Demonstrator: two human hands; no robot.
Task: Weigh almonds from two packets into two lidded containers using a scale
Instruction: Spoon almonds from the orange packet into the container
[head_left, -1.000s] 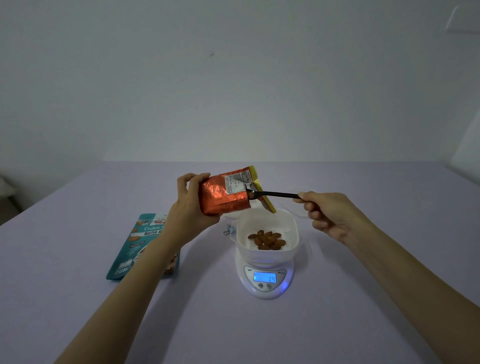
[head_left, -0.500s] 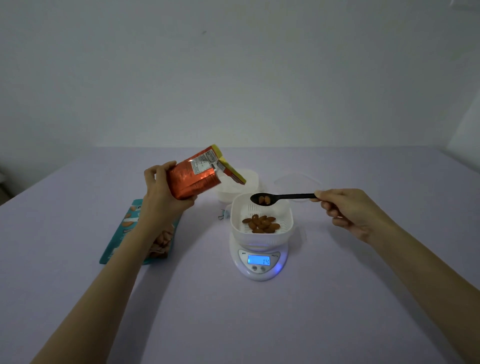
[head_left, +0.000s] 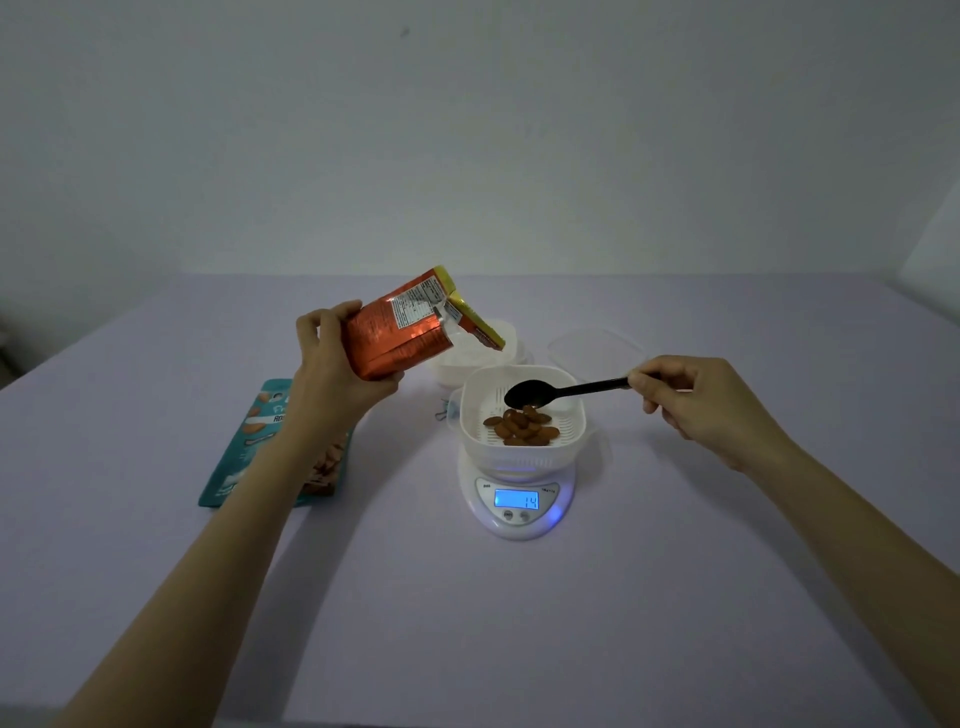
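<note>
A: Where are the almonds (head_left: 521, 429)?

B: A small brown heap lies in the white basket (head_left: 571, 441) on the scale (head_left: 514, 506); the lit blue display reads 14; the basket's walls are slotted and its corners rounded.

A: And the hands?

B: The left hand (head_left: 332, 371) is clamped around the orange packet (head_left: 402, 332), raised off the table (head_left: 467, 623) and tilted, its torn yellow-edged mouth pointing right and down toward the basket; the right hand (head_left: 696, 402) pinches the handle of a black spoon (head_left: 550, 392), whose bowl hangs tipped over the basket just above the heap, with an almond or two at its lip.

A: Anything else?

B: A teal packet (head_left: 244, 452) lies flat at the left, partly hidden by the left forearm; a white container (head_left: 498, 343) stands behind the basket; a clear lid (head_left: 592, 345) lies to its right.
</note>
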